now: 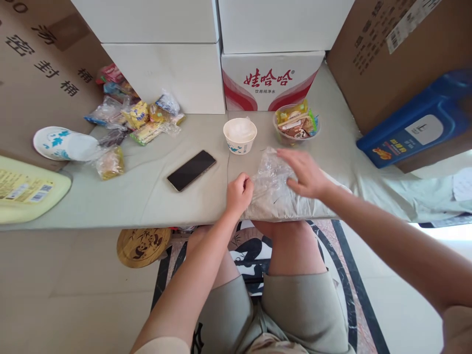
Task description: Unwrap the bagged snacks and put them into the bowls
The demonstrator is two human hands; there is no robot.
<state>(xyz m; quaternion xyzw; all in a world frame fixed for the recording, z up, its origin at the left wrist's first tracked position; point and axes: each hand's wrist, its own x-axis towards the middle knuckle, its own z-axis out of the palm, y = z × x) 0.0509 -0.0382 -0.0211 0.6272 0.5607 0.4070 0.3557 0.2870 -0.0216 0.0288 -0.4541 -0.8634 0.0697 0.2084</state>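
Observation:
A crumpled clear plastic bag [271,189] lies at the front of the cloth-covered table, between my two hands. My left hand [239,194] is closed in a fist at the bag's left edge, gripping the plastic there. Over the bag's upper right side is my right hand [306,172], its fingers stretched out and thumb apart, palm down. Just beyond the bag stands a paper bowl [240,142] with a blue pattern and something whitish, translucent inside. To its right, a clear plastic bowl [295,140] holds several wrapped snacks [298,123].
A black phone [191,170] lies left of my left hand. Wrapped snacks [147,118] are piled at back left, near tipped paper cups [62,143]. White boxes [273,78] line the back. A blue bottle [413,120] leans at right; a yellow bottle [33,191] sits far left.

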